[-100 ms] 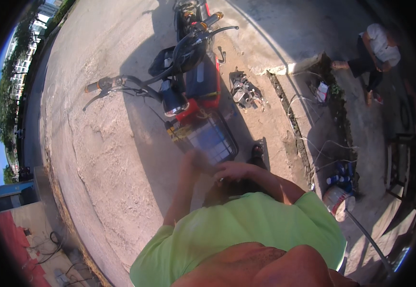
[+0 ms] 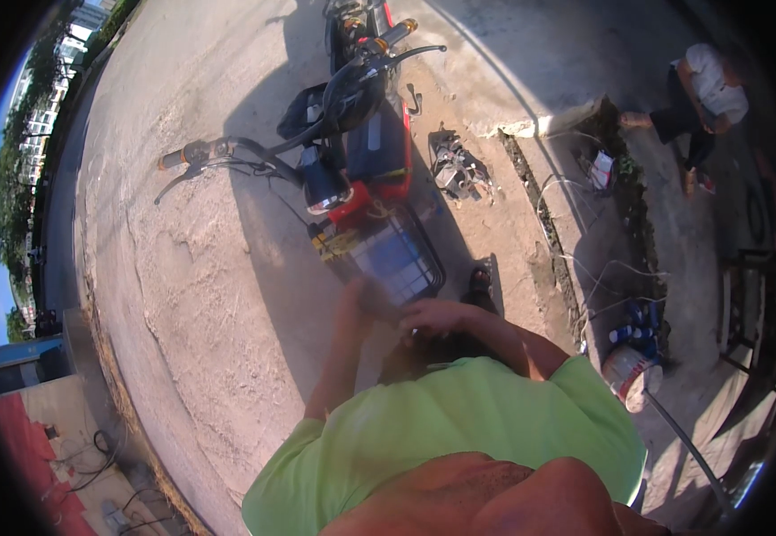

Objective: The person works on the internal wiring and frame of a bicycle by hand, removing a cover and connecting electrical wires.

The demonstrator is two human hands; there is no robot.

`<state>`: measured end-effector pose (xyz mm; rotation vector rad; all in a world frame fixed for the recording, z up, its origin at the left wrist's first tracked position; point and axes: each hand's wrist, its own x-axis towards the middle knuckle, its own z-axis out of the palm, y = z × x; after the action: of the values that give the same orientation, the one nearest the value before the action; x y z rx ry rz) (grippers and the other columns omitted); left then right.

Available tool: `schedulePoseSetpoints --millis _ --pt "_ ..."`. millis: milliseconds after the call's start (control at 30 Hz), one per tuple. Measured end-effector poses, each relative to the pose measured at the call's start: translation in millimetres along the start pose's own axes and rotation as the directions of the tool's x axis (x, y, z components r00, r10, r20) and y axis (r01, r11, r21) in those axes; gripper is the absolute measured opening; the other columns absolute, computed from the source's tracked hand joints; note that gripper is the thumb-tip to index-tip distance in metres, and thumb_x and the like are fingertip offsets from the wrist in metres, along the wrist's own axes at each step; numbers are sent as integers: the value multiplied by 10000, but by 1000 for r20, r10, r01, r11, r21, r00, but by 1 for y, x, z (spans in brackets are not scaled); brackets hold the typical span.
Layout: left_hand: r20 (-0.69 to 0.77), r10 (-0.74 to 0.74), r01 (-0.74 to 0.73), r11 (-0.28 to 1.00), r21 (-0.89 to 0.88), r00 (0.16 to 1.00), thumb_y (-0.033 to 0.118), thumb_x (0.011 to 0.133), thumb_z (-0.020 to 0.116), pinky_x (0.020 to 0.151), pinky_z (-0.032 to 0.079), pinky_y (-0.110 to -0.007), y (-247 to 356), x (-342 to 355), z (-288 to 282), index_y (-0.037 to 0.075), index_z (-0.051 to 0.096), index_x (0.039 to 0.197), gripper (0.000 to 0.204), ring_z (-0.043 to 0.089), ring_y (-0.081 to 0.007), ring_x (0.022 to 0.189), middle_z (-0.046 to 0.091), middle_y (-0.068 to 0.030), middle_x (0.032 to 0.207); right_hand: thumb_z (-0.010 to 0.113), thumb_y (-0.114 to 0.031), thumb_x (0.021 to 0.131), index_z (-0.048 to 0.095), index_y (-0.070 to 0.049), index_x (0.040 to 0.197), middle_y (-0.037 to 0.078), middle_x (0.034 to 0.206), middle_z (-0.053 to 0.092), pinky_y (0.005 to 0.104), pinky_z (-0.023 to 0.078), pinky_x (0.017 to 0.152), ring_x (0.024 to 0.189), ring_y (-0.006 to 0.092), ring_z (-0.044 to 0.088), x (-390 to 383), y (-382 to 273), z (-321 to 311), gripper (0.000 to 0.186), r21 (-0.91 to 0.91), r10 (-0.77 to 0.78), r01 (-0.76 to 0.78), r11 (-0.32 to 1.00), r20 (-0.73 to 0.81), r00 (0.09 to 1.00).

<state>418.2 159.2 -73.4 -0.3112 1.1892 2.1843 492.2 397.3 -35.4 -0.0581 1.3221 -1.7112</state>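
Note:
In front of my chest my two hands are close together, just behind the wire basket (image 2: pixel 440 259) of a red and black electric bike (image 2: pixel 379 152). My left hand (image 2: pixel 355 304) is raised at the basket's near edge, its fingers blurred and partly hidden. A dark, smeared shape (image 2: pixel 381 302) lies between the hands; I cannot make out what it is. My right hand (image 2: pixel 433 316) is closed, fingers curled toward the left hand, with a small pale spot below them. A flat pale-blue and white thing (image 2: pixel 388 263) shows through the basket's grid.
The bike's handlebar (image 2: pixel 258 154) spreads ahead. On the ground to its right lies a heap of dark scraps (image 2: pixel 459 168). Loose white wires (image 2: pixel 593 268) cross a broken kerb. A bucket (image 2: pixel 627 371) with a pole stands at right. A seated person (image 2: pixel 705 94) is at far right.
My hands have barely shifted; the left hand and the blurred shape between the hands moved very slightly. The bike and surroundings look the same.

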Motion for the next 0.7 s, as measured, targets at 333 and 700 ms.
schedulePoseSetpoints --millis 333,700 --pt "3 109 -107 978 178 994 397 1043 558 871 530 -436 -10 4 -31 46 602 1078 355 606 -269 938 621 -124 976 534 -399 1063 657 -63 1146 63 930 764 235 295 448 496 65 392 0 9 6 368 336 11 -8 942 -8 1000" --pt "4 -16 16 982 -190 1000 397 1020 595 884 508 -433 4 -5 -23 60 597 1099 346 590 -282 940 623 -136 987 604 -359 1047 625 -5 1248 92 1111 715 234 515 582 772 163 682 19 25 23 408 735 5 -120 668 157 988"
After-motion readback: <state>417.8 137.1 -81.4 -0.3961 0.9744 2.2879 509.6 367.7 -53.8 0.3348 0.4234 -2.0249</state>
